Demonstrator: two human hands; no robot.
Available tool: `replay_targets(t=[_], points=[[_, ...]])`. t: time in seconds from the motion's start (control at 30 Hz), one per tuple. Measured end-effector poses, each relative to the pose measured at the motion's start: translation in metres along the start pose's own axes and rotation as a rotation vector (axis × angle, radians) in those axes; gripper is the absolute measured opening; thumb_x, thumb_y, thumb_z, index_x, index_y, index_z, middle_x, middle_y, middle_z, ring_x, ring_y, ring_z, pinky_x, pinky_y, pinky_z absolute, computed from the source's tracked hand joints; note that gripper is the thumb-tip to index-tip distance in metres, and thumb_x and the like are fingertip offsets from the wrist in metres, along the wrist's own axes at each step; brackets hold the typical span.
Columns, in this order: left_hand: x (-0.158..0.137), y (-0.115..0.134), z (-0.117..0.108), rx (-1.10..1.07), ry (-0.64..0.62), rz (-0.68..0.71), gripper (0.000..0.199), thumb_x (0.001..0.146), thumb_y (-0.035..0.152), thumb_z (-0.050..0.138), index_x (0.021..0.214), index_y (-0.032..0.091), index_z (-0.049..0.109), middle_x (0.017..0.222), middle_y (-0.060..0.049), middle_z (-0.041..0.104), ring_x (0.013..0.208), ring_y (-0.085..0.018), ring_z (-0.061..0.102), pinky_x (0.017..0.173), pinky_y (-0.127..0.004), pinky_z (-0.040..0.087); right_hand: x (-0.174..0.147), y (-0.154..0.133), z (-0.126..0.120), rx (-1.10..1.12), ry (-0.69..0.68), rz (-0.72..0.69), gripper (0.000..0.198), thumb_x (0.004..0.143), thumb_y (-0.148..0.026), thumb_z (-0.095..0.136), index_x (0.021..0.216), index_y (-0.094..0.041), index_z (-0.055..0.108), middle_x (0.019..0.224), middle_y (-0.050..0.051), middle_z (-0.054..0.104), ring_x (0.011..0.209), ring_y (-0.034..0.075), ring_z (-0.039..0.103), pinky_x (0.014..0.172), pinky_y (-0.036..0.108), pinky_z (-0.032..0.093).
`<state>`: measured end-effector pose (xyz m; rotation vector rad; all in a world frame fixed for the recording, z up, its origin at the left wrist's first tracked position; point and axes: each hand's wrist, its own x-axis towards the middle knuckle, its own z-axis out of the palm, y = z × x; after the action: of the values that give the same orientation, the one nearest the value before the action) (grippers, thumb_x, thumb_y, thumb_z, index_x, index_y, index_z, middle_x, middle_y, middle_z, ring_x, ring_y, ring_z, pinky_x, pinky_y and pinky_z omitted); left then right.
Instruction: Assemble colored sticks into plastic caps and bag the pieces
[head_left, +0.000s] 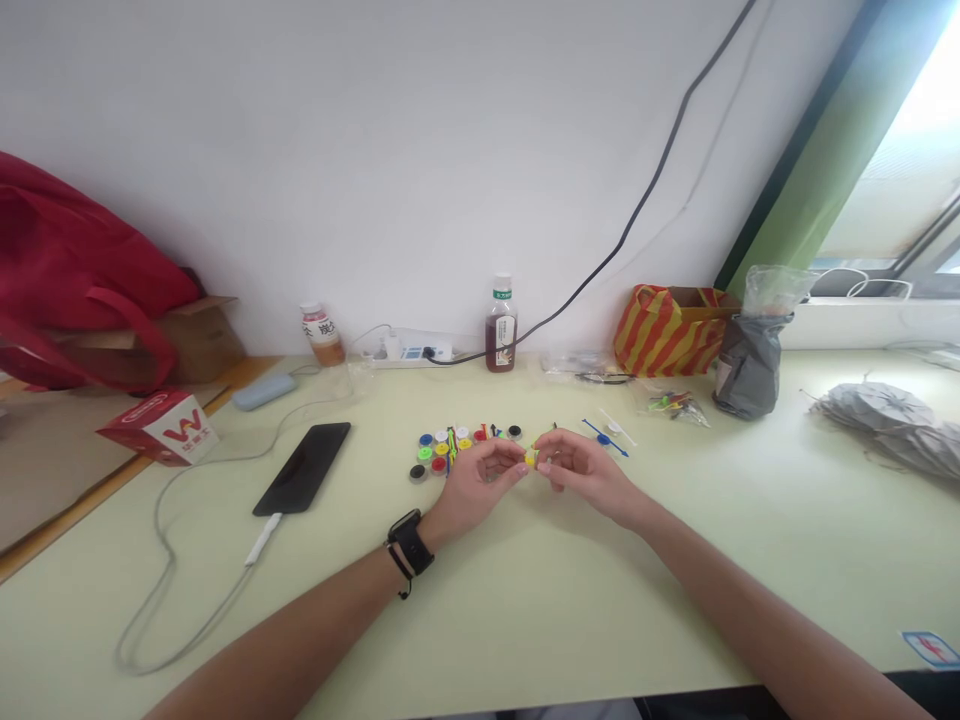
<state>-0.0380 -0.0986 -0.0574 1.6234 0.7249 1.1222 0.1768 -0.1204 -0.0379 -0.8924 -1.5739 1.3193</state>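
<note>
My left hand, with a black watch on its wrist, pinches a small yellow plastic piece over the middle of the table. From the other side my right hand closes its fingertips on the same piece, which they partly hide; its exact kind is too small to tell. Beside and behind my left hand are several small round pieces, among them a green one, a red one and a black one. Thin coloured sticks lie among them. A blue arrow-like piece lies beyond my right hand.
A black phone on a cable and a red-and-white box are at left. Along the wall stand a dark drink bottle, a power strip and a striped bag. Grey bags sit at right.
</note>
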Motion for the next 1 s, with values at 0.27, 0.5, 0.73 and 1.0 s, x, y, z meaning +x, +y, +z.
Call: replay_targets(t=[0.27, 0.5, 0.73, 1.0], points=[[0.0, -0.001, 0.0, 0.002, 0.007, -0.028, 0.025, 0.087, 0.035, 0.079, 0.104, 0.017, 0.072, 0.107, -0.01, 0.076, 0.096, -0.021, 0.073, 0.092, -0.037, 0.061, -0.002, 0.008, -0.004, -0.199, 0.024, -0.065, 0.036, 0.095, -0.038, 0.066, 0.128, -0.027, 0.059, 0.096, 0.002, 0.06, 0.068, 0.012, 0.055, 0.066, 0.03, 0.052], [0.0, -0.002, -0.002, -0.046, 0.014, -0.085, 0.029, 0.087, 0.036, 0.08, 0.107, 0.016, 0.073, 0.105, -0.01, 0.077, 0.096, -0.022, 0.074, 0.093, -0.041, 0.062, -0.007, 0.011, -0.003, -0.444, 0.138, -0.211, 0.065, 0.099, -0.04, 0.058, 0.158, -0.032, 0.031, 0.105, 0.003, 0.061, 0.067, 0.014, 0.054, 0.064, 0.031, 0.049], [0.0, -0.002, -0.001, -0.015, 0.005, -0.073, 0.026, 0.085, 0.034, 0.081, 0.104, 0.017, 0.074, 0.103, -0.009, 0.077, 0.095, -0.021, 0.074, 0.092, -0.038, 0.062, -0.004, 0.003, -0.007, -0.495, -0.031, -0.005, 0.065, 0.108, -0.055, 0.032, 0.056, -0.02, 0.049, 0.057, 0.0, 0.049, 0.056, 0.014, 0.045, 0.061, 0.031, 0.038], [-0.002, 0.003, 0.0, 0.045, -0.015, -0.011, 0.023, 0.086, 0.033, 0.081, 0.101, 0.017, 0.074, 0.104, -0.009, 0.076, 0.096, -0.021, 0.074, 0.091, -0.035, 0.062, -0.003, 0.003, 0.002, -0.274, -0.064, -0.012, 0.035, 0.099, -0.056, 0.057, 0.099, -0.021, 0.062, 0.083, 0.001, 0.06, 0.074, 0.016, 0.055, 0.067, 0.028, 0.046]])
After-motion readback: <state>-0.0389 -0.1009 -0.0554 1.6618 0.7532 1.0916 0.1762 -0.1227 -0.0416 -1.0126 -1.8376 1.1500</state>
